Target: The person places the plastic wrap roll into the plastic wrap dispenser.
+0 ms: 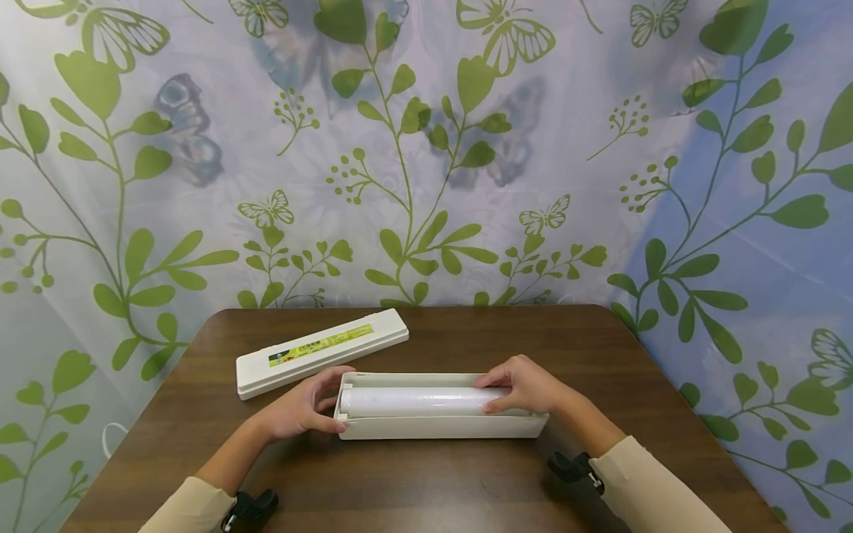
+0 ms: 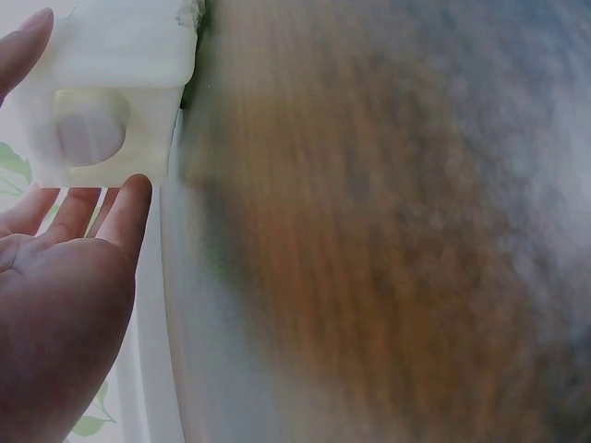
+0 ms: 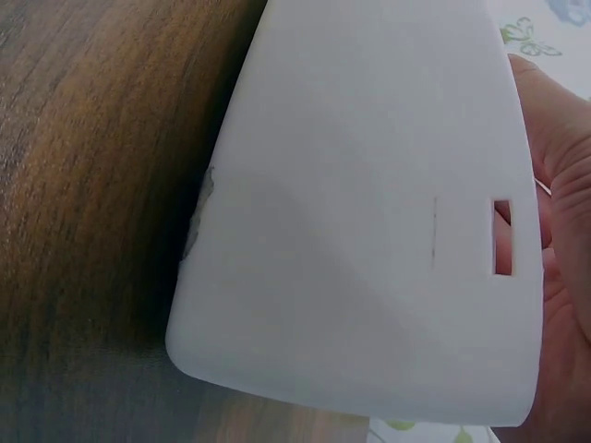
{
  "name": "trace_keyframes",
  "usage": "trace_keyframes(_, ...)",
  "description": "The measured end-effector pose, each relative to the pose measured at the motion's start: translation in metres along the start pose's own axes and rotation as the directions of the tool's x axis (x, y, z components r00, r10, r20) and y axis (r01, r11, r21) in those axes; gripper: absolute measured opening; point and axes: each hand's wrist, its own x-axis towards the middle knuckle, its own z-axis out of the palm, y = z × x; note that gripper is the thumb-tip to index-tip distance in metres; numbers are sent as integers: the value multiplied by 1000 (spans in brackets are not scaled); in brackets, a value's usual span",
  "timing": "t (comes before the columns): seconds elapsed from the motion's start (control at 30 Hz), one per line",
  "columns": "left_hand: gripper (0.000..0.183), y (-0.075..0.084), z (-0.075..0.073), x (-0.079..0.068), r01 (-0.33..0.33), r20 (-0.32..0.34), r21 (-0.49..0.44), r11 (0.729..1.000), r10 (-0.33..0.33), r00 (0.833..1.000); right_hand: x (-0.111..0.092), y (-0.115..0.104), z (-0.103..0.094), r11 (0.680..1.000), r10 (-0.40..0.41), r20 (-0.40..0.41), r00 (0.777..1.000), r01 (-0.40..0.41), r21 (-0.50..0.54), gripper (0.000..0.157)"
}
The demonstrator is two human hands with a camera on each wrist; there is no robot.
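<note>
Film roll (image 1: 420, 402) lies in a lidless box (image 1: 440, 428) midway between the side edges of the bench (image 1: 480, 340), the right hand (image 1: 526, 386) grasping it, the left hand (image 1: 300, 407) gripping the box's end, apparently for steadiness.

Head cam sits up high facing forward and down: table (image 1: 413, 488) at 6 o'clock, patterned curtain (image 1: 426, 148) at 12. Left wrist cam's super close, white box (image 2: 120, 55) up at 10 o'clock, left hand (image 2: 65, 295) at 8. Right wrist cam's tight too, box mid-frame, right hand (image 3: 565, 166) at 3. All three share that box.
</note>
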Motion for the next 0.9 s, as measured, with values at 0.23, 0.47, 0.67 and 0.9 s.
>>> trace_keyframes(0.23,88,-1,-1,0,18,0,-10,1000,-18,1000,-4,0,-1,1000,5,-21,1000,-5,-1,45)
trace_keyframes(0.47,89,3,-1,0,37,-2,-12,999,-37,999,-14,0,-7,998,5,-68,998,-1,59,43)
trace_keyframes(0.67,91,3,-1,1,32,-3,-15,999,-32,999,-23,-2,-16,998,14,-112,994,-6,70,42)
trace_keyframes(0.9,90,-1,-2,1,8,-2,-9,1000,-8,1000,-35,-1,-24,991,31,-166,986,-9,132,43)
